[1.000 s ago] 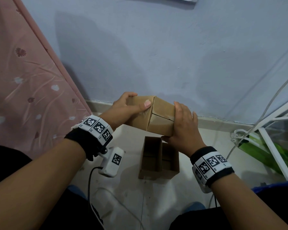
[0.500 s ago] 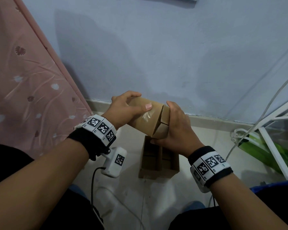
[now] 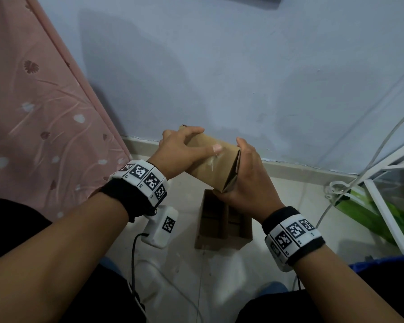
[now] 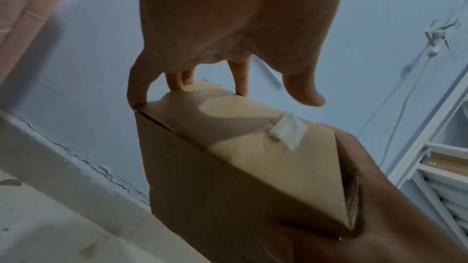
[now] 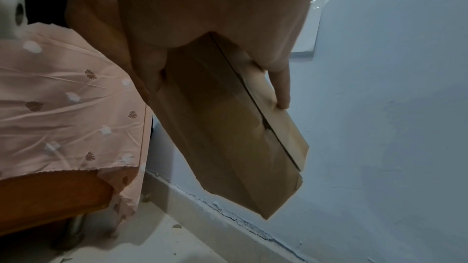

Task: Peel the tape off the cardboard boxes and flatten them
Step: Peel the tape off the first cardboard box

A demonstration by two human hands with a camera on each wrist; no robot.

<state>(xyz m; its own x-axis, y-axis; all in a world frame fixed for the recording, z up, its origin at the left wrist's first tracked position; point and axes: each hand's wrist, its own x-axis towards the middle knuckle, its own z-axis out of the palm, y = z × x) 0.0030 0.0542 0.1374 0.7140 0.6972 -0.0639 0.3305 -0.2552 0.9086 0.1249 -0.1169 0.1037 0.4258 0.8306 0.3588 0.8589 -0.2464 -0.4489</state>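
Both hands hold a cardboard box (image 3: 210,165) in the air above the floor (image 3: 278,259). The left hand (image 3: 177,153) curls its fingers (image 4: 177,79) over the far edge, thumb lying along the top beside a scrap of tape (image 4: 287,130). The right hand (image 3: 247,180) clasps the open end.

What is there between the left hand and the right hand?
The held cardboard box, with a tape scrap on it, spans from the left hand to the right hand; head view shows it.
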